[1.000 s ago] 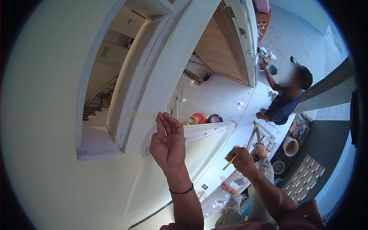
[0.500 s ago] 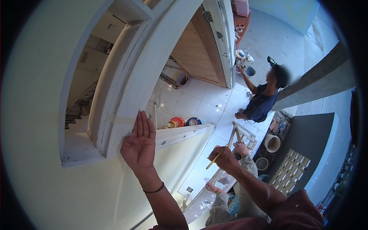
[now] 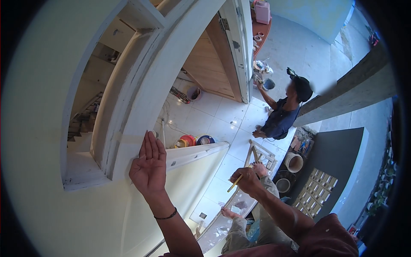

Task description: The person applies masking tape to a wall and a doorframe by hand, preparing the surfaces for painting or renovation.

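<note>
Palm up, my left hand point(image 3: 149, 165) is held out beside the white door frame point(image 3: 143, 100), its fingers stretched and close together. A small pale round thing shows behind the fingertips; I cannot make out what it is. A dark band circles that wrist. My right hand point(image 3: 247, 180) is closed around a thin yellow pencil-like stick point(image 3: 234, 183), above the plank point(image 3: 214, 233) where my bare feet are. Left of the frame is a window opening with a white sill point(image 3: 83, 174).
A co-worker point(image 3: 280, 115) in dark clothes and a cap is by the doorway, near a bucket point(image 3: 268, 84). Paint cans point(image 3: 185, 141) stand on the tiled floor point(image 3: 220, 109). A wooden frame point(image 3: 259, 154), a white bucket point(image 3: 293, 162) and a dark wall point(image 3: 338, 171) lie to the right.
The view has shifted, so most things appear slightly further left. My left hand stays by the frame with fingers stretched; my right hand still holds the stick. The co-worker's near arm has changed position slightly.
</note>
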`<state>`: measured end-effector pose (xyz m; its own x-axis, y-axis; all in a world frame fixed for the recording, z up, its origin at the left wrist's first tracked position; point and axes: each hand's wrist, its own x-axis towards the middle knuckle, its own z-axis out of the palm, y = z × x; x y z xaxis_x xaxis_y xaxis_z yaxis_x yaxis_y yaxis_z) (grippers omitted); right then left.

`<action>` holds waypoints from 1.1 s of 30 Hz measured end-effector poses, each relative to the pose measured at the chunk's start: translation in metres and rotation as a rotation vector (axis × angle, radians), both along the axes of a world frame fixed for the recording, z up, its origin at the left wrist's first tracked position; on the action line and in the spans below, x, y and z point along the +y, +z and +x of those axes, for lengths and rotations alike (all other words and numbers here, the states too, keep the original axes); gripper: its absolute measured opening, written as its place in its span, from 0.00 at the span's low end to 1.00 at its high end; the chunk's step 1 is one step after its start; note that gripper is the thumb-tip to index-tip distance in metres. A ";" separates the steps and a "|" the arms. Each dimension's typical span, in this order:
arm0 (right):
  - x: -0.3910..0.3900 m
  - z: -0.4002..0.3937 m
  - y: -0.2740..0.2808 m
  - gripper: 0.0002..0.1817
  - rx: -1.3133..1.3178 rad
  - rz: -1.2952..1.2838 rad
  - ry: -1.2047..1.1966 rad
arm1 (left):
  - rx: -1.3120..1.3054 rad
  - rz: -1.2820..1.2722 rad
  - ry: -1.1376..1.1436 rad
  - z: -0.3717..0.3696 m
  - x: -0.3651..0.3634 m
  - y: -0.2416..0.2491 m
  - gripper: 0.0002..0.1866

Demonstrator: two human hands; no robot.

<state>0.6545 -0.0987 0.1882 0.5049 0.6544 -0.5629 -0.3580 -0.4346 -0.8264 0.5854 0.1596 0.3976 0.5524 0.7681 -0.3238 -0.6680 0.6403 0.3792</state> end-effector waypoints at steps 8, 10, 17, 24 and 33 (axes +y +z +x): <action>0.004 -0.007 0.007 0.05 -0.034 0.034 0.017 | -0.116 -0.089 -0.032 0.001 0.003 0.006 0.47; 0.003 -0.008 0.017 0.06 -0.065 0.027 0.048 | -0.104 -0.087 0.006 -0.002 0.000 0.000 0.48; -0.019 -0.007 0.041 0.08 -0.142 -0.007 0.051 | -0.074 -0.087 -0.069 -0.001 0.003 0.008 0.47; -0.027 -0.013 0.082 0.06 -0.215 -0.069 0.090 | -0.132 -0.059 -0.114 -0.007 0.011 -0.003 0.45; -0.084 -0.032 0.086 0.04 -0.244 0.026 -0.022 | 0.027 -0.294 -0.038 -0.041 -0.057 -0.028 0.40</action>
<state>0.6225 -0.1828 0.2742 0.6381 0.6546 -0.4054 -0.1556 -0.4061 -0.9005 0.5447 0.1028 0.3697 0.5673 0.6180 -0.5442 -0.6335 0.7498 0.1910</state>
